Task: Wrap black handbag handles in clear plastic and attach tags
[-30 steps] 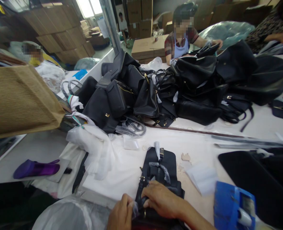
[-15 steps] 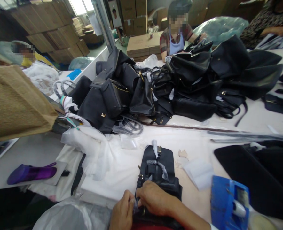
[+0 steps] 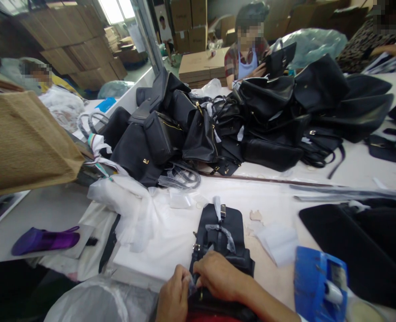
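Note:
A small black bag (image 3: 222, 241) lies flat on the white table (image 3: 278, 197) just in front of me, with clear wrap on its straps and gold metal fittings. My right hand (image 3: 218, 275) rests on its near end, fingers curled over the bag. My left hand (image 3: 172, 297) is beside it on the left, fingers pinched on a bit of clear plastic wrap (image 3: 191, 284) at the bag's left edge. Both hands touch each other there.
A big heap of black bags (image 3: 238, 120) fills the table's far half. A blue tape dispenser (image 3: 320, 284) stands at the near right, a black sheet (image 3: 362, 246) behind it. White wrapping (image 3: 130, 205), a purple tool (image 3: 45, 239) and a brown woven bag (image 3: 23, 138) lie left. A person (image 3: 248, 44) opposite handles a bag.
My hands stay on the bag's near end, barely shifting. The person opposite has lifted a black bag up in front of them.

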The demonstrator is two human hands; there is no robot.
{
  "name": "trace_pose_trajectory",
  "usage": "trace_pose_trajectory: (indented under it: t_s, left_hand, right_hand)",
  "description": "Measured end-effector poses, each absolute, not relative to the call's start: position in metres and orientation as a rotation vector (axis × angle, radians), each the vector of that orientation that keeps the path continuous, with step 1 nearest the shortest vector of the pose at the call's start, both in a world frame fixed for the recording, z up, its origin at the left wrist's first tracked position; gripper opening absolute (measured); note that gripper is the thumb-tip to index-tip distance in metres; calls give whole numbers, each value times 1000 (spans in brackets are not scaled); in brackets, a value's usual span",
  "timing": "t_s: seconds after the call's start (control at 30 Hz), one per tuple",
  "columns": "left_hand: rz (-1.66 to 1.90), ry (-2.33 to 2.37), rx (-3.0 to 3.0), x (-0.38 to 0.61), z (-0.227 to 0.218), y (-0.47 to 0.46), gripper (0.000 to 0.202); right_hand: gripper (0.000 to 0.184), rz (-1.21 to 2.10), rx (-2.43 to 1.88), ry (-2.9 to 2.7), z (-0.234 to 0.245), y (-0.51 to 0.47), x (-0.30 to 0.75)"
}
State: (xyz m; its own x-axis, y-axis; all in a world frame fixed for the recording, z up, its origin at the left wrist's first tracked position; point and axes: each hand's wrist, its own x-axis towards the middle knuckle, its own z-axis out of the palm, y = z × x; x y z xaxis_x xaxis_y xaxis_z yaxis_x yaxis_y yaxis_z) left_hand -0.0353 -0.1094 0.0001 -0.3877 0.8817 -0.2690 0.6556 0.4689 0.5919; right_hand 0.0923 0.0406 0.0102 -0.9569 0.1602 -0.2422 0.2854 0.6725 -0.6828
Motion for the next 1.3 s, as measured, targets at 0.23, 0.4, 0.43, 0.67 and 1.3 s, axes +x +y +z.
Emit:
trace_pose_trajectory:
  t_s: [0.23, 0.4, 0.43, 0.67, 1.3]
  left_hand:
    - [430, 2158, 1417, -39, -3, -118, 27]
    - [321, 2155, 1639, -40, -3, -120, 25]
    - [305, 2161, 1658, -40, -3, -121, 24]
    - [518, 2136, 1184, -41, 15, -127, 21]
    - [457, 1295, 389, -91, 50, -152, 47]
  right_hand:
    - [29, -1312, 315, 2674, 16, 44, 91]
    - [29, -1306, 305, 2547, 24, 43, 82]
    - [25, -1255, 331, 2560, 23, 40, 80]
    - [9, -1036, 241, 2794, 14, 18, 74]
    - [20, -917, 177, 3274, -4, 10, 104]
